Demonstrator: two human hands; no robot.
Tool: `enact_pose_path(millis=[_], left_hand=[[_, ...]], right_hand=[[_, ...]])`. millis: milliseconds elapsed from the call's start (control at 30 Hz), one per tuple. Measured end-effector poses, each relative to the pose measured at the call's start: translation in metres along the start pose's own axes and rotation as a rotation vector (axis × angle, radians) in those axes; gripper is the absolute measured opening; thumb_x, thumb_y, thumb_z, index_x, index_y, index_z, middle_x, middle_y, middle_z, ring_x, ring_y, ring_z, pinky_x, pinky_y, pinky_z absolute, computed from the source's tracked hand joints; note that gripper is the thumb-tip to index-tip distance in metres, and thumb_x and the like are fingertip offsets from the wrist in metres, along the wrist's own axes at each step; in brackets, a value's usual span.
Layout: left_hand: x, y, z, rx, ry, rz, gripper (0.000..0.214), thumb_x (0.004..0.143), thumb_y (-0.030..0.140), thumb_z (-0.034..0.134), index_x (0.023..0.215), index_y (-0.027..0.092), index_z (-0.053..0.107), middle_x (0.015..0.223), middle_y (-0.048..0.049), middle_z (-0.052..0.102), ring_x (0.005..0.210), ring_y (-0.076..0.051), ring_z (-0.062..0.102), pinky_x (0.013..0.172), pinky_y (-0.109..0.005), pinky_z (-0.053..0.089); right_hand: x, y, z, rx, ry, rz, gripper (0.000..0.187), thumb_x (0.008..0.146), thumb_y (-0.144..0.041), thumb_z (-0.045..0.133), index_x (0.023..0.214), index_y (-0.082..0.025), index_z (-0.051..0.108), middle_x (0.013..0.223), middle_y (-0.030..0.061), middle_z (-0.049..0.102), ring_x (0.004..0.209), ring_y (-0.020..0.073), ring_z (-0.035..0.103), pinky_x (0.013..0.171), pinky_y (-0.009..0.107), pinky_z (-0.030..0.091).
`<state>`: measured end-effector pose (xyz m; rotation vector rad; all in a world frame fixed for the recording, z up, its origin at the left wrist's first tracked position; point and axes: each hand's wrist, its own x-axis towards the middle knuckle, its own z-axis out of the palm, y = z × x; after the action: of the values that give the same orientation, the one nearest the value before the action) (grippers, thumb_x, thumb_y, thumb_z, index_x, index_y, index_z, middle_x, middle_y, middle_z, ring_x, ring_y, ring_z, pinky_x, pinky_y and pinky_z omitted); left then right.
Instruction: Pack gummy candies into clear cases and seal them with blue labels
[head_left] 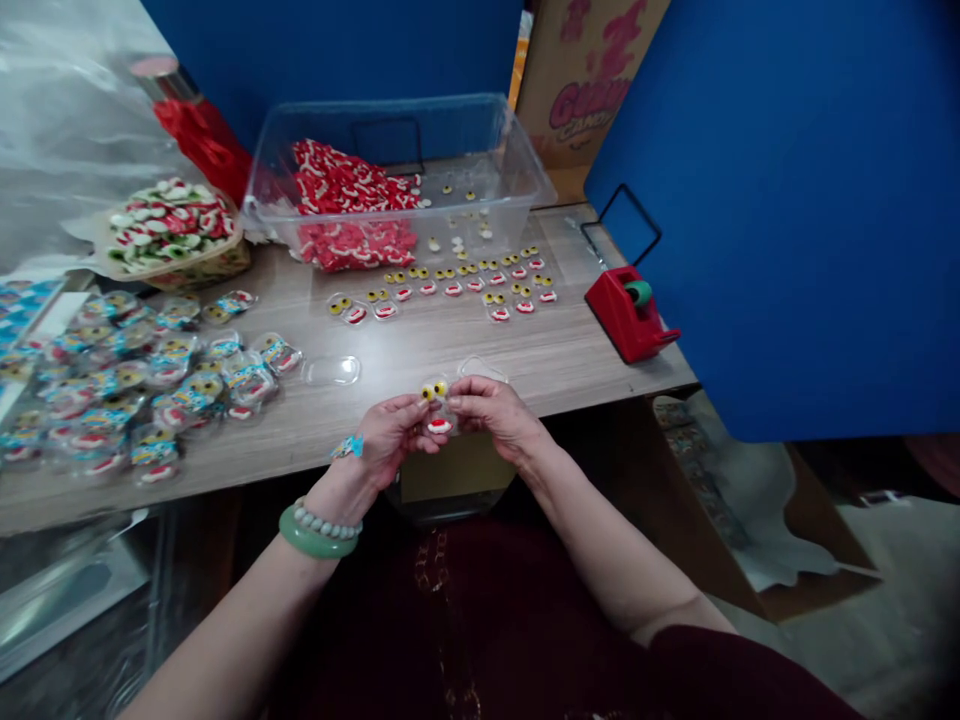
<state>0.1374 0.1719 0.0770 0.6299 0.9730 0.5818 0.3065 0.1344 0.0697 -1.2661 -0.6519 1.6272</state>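
Between my two hands, above the table's front edge, is a small clear plastic candy pack (pixel 439 408) with two yellow eye candies and a red-and-white mouth candy in it. My left hand (pixel 390 432) grips its left side. The fingers of my right hand (pixel 491 408) pinch its right side. A blue printed sticker (pixel 348 447) clings near my left wrist. Just beyond my hands lie two clear plastic shells, one empty shell (pixel 332 371) to the left and one partly hidden behind my right hand. Farther back, rows of eye and mouth candies (pixel 452 288) lie in clear shells.
A clear bin (pixel 480 228) with red-and-white candies stands at the back. Left of it is a tub (pixel 217 264) of green, white and red candies. Many labelled packs (pixel 172 360) pile up at left. A red tape dispenser (pixel 628 315) stands near the right edge, by blue panels.
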Motion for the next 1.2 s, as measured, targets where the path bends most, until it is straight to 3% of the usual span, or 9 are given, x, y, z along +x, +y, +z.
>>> enact_pose_path(millis=[200,467,633,733,800,867,967,1067,1200], left_hand=[[0.002,-0.002,-0.003,0.023,-0.068,-0.050,0.017,0.076,0.020,0.079,0.082,0.006,0.072,0.075,-0.0157,0.075,0.051,-0.019,0.069,0.043,-0.022,0.056],[0.007,-0.001,-0.005,0.054,-0.125,-0.097,0.011,0.080,0.019,0.073,0.083,0.008,0.073,0.077,-0.0152,0.075,0.053,-0.017,0.069,0.046,-0.019,0.056],[0.006,0.000,0.000,0.055,-0.111,-0.112,0.008,0.082,0.016,0.070,0.081,0.008,0.072,0.074,-0.0136,0.074,0.053,-0.016,0.069,0.046,-0.018,0.056],[0.004,0.003,0.002,0.071,0.014,-0.101,0.008,0.084,0.012,0.066,0.079,0.007,0.069,0.068,-0.0133,0.073,0.051,-0.017,0.069,0.044,-0.020,0.056],[0.002,0.006,0.000,0.093,0.123,-0.072,0.009,0.086,0.010,0.064,0.078,0.007,0.067,0.065,-0.0139,0.072,0.051,-0.019,0.070,0.044,-0.021,0.056],[0.000,0.008,-0.004,0.099,0.177,-0.040,0.009,0.086,0.011,0.066,0.077,0.008,0.065,0.066,-0.0140,0.072,0.054,-0.021,0.072,0.045,-0.022,0.057],[-0.003,0.009,-0.011,0.060,0.172,-0.015,0.011,0.083,0.013,0.071,0.074,0.009,0.065,0.067,-0.0124,0.073,0.058,-0.022,0.073,0.048,-0.022,0.059],[-0.006,0.006,-0.014,0.029,0.169,-0.006,0.011,0.080,0.014,0.073,0.073,0.010,0.066,0.068,-0.0129,0.074,0.058,-0.022,0.073,0.048,-0.022,0.059],[-0.007,-0.001,-0.011,0.036,0.193,-0.008,0.011,0.077,0.016,0.075,0.073,0.011,0.066,0.068,-0.0135,0.074,0.058,-0.022,0.073,0.046,-0.022,0.058]], right_hand=[[-0.003,0.001,-0.003,0.113,-0.032,0.069,0.025,0.058,-0.029,0.082,0.076,-0.018,0.068,0.062,-0.0020,0.068,0.051,0.0083,0.056,0.054,0.021,0.042],[-0.008,-0.003,0.002,0.091,0.011,-0.003,0.024,0.058,-0.035,0.082,0.071,-0.018,0.071,0.058,-0.0014,0.067,0.049,0.0086,0.057,0.049,0.020,0.042],[-0.008,0.001,0.005,0.006,0.043,-0.052,0.016,0.068,-0.033,0.073,0.071,-0.018,0.067,0.059,-0.0017,0.065,0.049,0.0087,0.055,0.050,0.021,0.042],[-0.007,0.002,-0.001,-0.302,0.167,-0.163,0.015,0.081,-0.032,0.062,0.075,-0.019,0.066,0.067,0.0003,0.066,0.057,0.0120,0.057,0.057,0.025,0.045],[-0.007,0.002,-0.011,-0.684,0.335,-0.334,0.017,0.088,-0.031,0.056,0.088,-0.019,0.069,0.086,0.0058,0.071,0.078,0.0184,0.062,0.072,0.032,0.049],[-0.007,0.003,-0.021,-1.097,0.481,-0.474,0.023,0.091,-0.028,0.056,0.107,-0.018,0.068,0.113,0.0125,0.069,0.104,0.0272,0.058,0.089,0.040,0.046],[-0.007,0.007,-0.034,-1.502,0.493,-0.517,0.031,0.093,-0.024,0.052,0.121,-0.015,0.063,0.129,0.0172,0.061,0.115,0.0334,0.049,0.095,0.046,0.042],[-0.008,0.013,-0.038,-1.627,0.431,-0.543,0.033,0.097,-0.024,0.044,0.123,-0.014,0.062,0.122,0.0177,0.063,0.107,0.0317,0.050,0.090,0.044,0.043],[-0.005,0.015,-0.041,-1.474,0.485,-0.583,0.036,0.090,-0.026,0.053,0.122,-0.014,0.062,0.109,0.0153,0.062,0.104,0.0304,0.050,0.091,0.042,0.043]])
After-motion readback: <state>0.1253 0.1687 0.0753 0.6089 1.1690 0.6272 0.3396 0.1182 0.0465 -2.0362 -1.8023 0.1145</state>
